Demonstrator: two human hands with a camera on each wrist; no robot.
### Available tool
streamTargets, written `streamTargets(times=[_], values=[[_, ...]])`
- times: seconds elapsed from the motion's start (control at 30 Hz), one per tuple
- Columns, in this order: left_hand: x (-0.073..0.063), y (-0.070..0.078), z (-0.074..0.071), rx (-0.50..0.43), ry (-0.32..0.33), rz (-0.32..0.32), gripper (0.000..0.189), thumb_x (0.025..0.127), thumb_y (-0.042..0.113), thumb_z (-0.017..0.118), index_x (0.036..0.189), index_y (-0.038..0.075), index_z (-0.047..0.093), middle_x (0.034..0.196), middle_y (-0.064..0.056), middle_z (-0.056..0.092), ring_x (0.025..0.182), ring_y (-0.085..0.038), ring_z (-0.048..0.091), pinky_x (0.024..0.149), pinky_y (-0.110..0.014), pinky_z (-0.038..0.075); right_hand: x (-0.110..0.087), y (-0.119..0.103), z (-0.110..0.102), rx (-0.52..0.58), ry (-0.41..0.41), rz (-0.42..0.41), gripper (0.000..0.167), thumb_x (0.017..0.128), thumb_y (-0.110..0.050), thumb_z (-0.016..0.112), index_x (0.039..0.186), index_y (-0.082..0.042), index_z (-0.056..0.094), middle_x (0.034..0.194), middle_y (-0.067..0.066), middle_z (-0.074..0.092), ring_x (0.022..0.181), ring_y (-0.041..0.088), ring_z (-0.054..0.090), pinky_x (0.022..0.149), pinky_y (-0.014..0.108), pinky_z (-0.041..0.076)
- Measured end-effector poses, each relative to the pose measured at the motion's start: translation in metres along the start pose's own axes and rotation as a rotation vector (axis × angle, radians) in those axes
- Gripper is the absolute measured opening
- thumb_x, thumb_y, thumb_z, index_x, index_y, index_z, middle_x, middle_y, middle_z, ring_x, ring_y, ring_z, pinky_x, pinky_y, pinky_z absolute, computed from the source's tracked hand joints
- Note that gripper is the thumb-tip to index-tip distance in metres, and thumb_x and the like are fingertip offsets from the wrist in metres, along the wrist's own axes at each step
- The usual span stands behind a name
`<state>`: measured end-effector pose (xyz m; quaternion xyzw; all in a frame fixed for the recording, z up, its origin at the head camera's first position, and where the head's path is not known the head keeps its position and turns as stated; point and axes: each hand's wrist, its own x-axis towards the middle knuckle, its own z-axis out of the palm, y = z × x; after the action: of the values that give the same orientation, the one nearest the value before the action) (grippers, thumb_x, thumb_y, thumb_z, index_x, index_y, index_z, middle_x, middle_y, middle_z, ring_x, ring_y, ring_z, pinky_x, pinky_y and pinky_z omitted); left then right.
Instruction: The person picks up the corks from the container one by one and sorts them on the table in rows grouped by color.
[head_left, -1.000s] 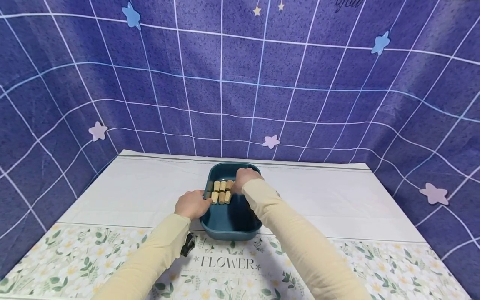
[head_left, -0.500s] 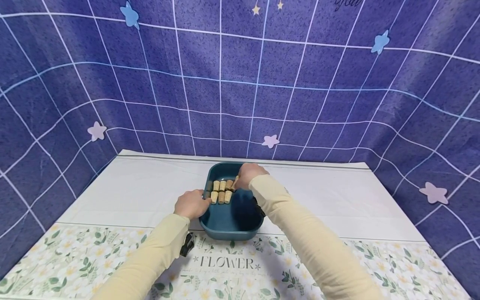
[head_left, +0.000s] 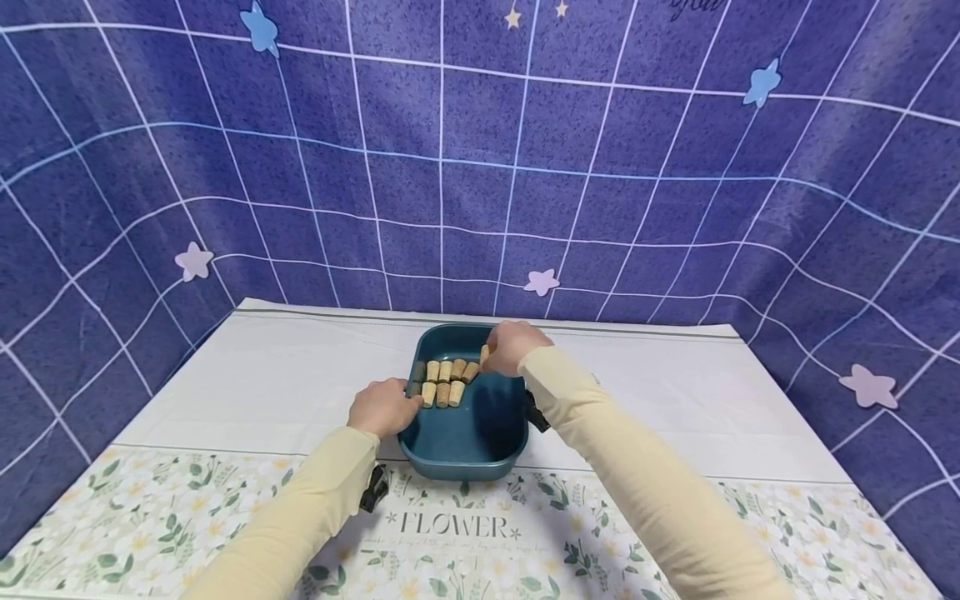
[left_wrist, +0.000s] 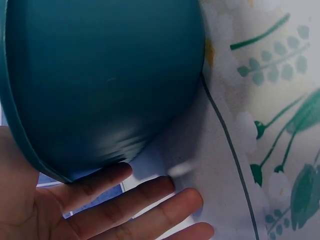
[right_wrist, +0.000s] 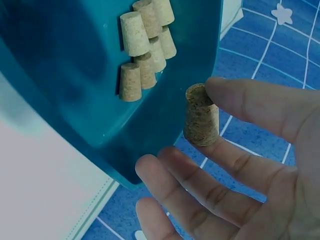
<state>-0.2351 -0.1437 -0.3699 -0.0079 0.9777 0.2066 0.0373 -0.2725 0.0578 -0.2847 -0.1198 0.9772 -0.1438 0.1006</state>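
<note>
A dark teal rectangular basin (head_left: pixel 463 469) sits on the table, with several tapered cork stoppers (head_left: pixel 443 394) lying in two rows inside it. My left hand (head_left: pixel 384 408) holds the basin's left rim, its thumb over the edge. In the left wrist view the fingers (left_wrist: pixel 107 184) spread along the outer wall, and the thumb is mostly hidden by the rim. My right hand (head_left: pixel 516 347) is above the basin's far right part, pinching one cork stopper (right_wrist: pixel 201 117) between thumb and index finger. The other fingers of that hand stay loosely extended.
A white cloth (head_left: pixel 637 408) covers the table's far part, and a flowered cloth (head_left: pixel 150 517) marked FLOWER its near part. Blue-purple grid curtains (head_left: pixel 480 183) with stars enclose the back and sides. Black wrist-worn pieces (head_left: pixel 373 489) show under both sleeves.
My right hand has moved right and away from the rows, lifting a cork stopper. A tilted stopper at the back row's right end now shows. The left hand stays on the rim.
</note>
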Motion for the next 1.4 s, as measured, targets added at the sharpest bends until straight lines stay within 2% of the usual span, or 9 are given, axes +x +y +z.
streamTargets(times=[0.1, 0.2, 0.33, 0.47, 0.67, 0.9, 1.4], values=[[0.000, 0.000, 0.000, 0.001, 0.000, 0.003, 0.040, 0.100, 0.025, 0.059, 0.127, -0.005, 0.067, 0.105, -0.022, 0.071, 0.084, -0.031, 0.066, 0.076, -0.046, 0.054, -0.001, 0.003, -0.001, 0.002, -0.002, -0.014, 0.015, 0.094, -0.024, 0.074, 0.102, -0.012, 0.076, 0.116, 0.004, 0.071, 0.103, 0.023, 0.063, 0.085, 0.037, 0.052], [0.000, 0.000, 0.000, -0.001, 0.002, 0.003, 0.042, 0.100, 0.025, 0.059, 0.129, -0.005, 0.066, 0.109, -0.024, 0.071, 0.089, -0.034, 0.068, 0.079, -0.048, 0.055, -0.004, 0.006, -0.002, 0.000, 0.004, -0.025, 0.014, 0.094, -0.024, 0.074, 0.101, -0.012, 0.076, 0.113, 0.005, 0.071, 0.097, 0.022, 0.063, 0.079, 0.035, 0.051], [0.000, 0.000, 0.000, -0.004, -0.001, -0.001, 0.043, 0.101, 0.025, 0.059, 0.131, -0.006, 0.065, 0.113, -0.025, 0.070, 0.093, -0.036, 0.068, 0.081, -0.049, 0.055, -0.008, 0.010, -0.005, -0.018, 0.013, -0.040, 0.026, 0.095, -0.026, 0.072, 0.116, -0.011, 0.076, 0.120, 0.008, 0.070, 0.102, 0.024, 0.064, 0.081, 0.035, 0.051], [0.000, 0.001, 0.000, -0.007, -0.003, 0.000, 0.043, 0.101, 0.025, 0.059, 0.131, -0.006, 0.064, 0.112, -0.025, 0.070, 0.089, -0.034, 0.068, 0.079, -0.048, 0.055, -0.011, 0.017, -0.007, -0.031, 0.031, -0.042, 0.039, 0.095, -0.027, 0.073, 0.129, -0.009, 0.071, 0.129, 0.010, 0.067, 0.110, 0.026, 0.063, 0.087, 0.036, 0.052], [-0.001, 0.001, 0.002, -0.012, 0.000, 0.004, 0.044, 0.101, 0.025, 0.060, 0.131, -0.007, 0.064, 0.113, -0.026, 0.070, 0.091, -0.035, 0.068, 0.081, -0.049, 0.055, -0.014, 0.028, -0.010, -0.034, 0.045, -0.046, 0.041, 0.094, -0.026, 0.073, 0.130, -0.008, 0.069, 0.133, 0.013, 0.065, 0.117, 0.030, 0.061, 0.093, 0.040, 0.051], [-0.003, 0.002, 0.000, -0.011, 0.005, -0.003, 0.044, 0.100, 0.025, 0.060, 0.131, -0.007, 0.064, 0.112, -0.025, 0.070, 0.088, -0.033, 0.067, 0.080, -0.048, 0.054, -0.015, 0.038, -0.013, -0.028, 0.091, -0.053, 0.043, 0.090, -0.023, 0.076, 0.130, -0.007, 0.069, 0.112, 0.014, 0.072, 0.103, 0.030, 0.067, 0.085, 0.041, 0.053], [-0.001, 0.000, 0.001, -0.008, 0.017, -0.007, 0.044, 0.100, 0.026, 0.060, 0.130, -0.006, 0.065, 0.113, -0.025, 0.070, 0.092, -0.036, 0.068, 0.082, -0.049, 0.055, -0.015, 0.067, -0.009, -0.012, 0.129, -0.062, 0.036, 0.090, -0.019, 0.076, 0.122, -0.005, 0.070, 0.104, 0.011, 0.070, 0.097, 0.027, 0.064, 0.087, 0.042, 0.051]])
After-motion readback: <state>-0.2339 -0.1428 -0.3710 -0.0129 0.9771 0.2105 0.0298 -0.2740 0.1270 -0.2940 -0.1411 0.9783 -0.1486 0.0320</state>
